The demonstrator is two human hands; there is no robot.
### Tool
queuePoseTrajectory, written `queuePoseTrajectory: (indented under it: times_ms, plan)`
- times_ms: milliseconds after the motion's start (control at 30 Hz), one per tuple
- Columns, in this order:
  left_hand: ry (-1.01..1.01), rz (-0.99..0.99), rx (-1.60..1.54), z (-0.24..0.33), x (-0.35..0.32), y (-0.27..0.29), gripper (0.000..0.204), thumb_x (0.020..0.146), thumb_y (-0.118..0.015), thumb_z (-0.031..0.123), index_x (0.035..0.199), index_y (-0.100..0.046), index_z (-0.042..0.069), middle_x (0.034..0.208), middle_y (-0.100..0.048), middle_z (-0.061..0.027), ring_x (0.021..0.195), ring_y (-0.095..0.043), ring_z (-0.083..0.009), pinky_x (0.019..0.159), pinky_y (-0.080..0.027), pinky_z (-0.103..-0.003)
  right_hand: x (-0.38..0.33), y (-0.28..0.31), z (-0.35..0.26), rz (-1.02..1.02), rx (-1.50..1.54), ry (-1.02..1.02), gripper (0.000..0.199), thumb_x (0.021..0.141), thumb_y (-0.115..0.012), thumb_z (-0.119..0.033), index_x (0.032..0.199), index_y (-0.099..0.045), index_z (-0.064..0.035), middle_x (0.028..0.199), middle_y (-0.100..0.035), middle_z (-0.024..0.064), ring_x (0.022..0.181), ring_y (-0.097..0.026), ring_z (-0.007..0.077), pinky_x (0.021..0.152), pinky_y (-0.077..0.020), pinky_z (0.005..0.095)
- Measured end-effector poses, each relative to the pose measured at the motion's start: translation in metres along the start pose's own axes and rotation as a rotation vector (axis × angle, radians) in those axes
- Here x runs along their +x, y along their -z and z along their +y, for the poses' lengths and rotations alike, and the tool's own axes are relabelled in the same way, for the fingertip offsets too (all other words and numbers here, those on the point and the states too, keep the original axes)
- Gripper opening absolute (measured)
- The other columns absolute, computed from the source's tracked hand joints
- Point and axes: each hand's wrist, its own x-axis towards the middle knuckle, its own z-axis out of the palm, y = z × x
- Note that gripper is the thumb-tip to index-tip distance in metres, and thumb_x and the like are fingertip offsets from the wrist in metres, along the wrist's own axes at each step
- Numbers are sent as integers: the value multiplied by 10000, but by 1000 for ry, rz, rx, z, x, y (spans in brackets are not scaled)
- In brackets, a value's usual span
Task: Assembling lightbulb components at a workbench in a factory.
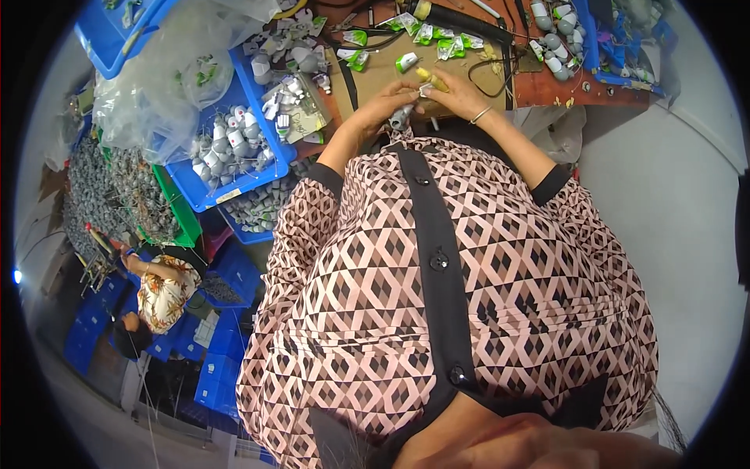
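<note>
Watching through the head camera, I log both hands as closed in close to the shirt front (367, 234), over the near edge of the work board. Left hand (388, 102): fingers narrow, tips meeting on a small white piece (426, 91); a grey bulb (401, 119) sits just below those fingers, apparently held there too, though the grip is partly hidden. Right hand (462, 100): fingers likewise narrow, tips at the same white piece, with a yellow item (428, 76) at them, tool or finger cover, I cannot tell. I judge the step to be fitting or joining small parts by hand; the next move probably calls for steadying the bulb and lining up the white piece squarely. Beyond the fingertips, a white-and-green piece (406, 62) lies on the brown board (379, 82). Farther out, to the left, a blue tray (242, 187) holds many grey-and-white bulbs (232, 141); past it, another person (166, 289) works.
</note>
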Motion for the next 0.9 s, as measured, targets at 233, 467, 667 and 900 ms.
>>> queuePoseTrajectory:
  times_ms: [233, 467, 667, 900]
  plan:
    - [-32, 88, 46, 6, -2, 3, 287, 902, -499, 218, 1148, -439, 84, 907, -613, -57, 582, -581, -112, 432, -465, -222, -14, 4, -20, -164, 644, -261, 337, 851, -592, -295, 1106, -527, -84, 713, -545, -54, 460, -355, 9, 392, -251, 158]
    - [-82, 80, 248, -7, -2, 16, 234, 893, -522, 221, 1074, -507, 73, 920, -611, -26, 768, -558, -83, 627, -450, -204, -7, 9, 12, -93, 492, -463, 342, 828, -590, -393, 753, -580, -60, 592, -510, -40, 439, -413, 30, 376, -292, 169]
    - [-305, 212, 664, -24, 16, 25, 257, 865, -551, 231, 1046, -560, 49, 857, -606, -13, 744, -531, -92, 671, -430, -239, 19, 5, 16, -58, 306, -442, 268, 773, -632, -326, 806, -600, -62, 640, -567, 17, 478, -496, 117, 432, -382, 254]
    - [-272, 322, 868, -32, 38, 46, 378, 779, -604, 226, 1105, -552, 41, 881, -634, -132, 792, -610, -222, 709, -460, -319, 16, -21, 28, -68, -382, 63, 381, 755, -655, -297, 1052, -557, -80, 927, -587, 156, 856, -558, 314, 747, -434, 373]
